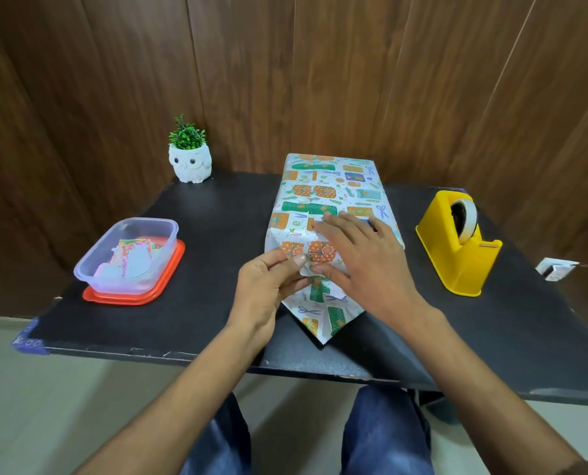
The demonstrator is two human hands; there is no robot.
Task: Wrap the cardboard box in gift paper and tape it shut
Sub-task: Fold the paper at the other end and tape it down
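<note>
We see smooth gift paper, a matt black worktop, a shiny yellow plastic tape holder, a clear plastic tub, an orange plastic lid, a dark wood wall.

Both forearms are bare. The left forearm stretches up from 7 o'clock and the right forearm from 5 o'clock, converging toward the centre of the view. The left hand is curled, with thumb and forefinger pinching a fold of gift paper at the hand's 2 o'clock side. The right hand lies palm down, its 4 fingers straight and spread, pointing to 10 o'clock and pressing flat on the same paper. Its thumb lies just beside the left fingertips.
</note>
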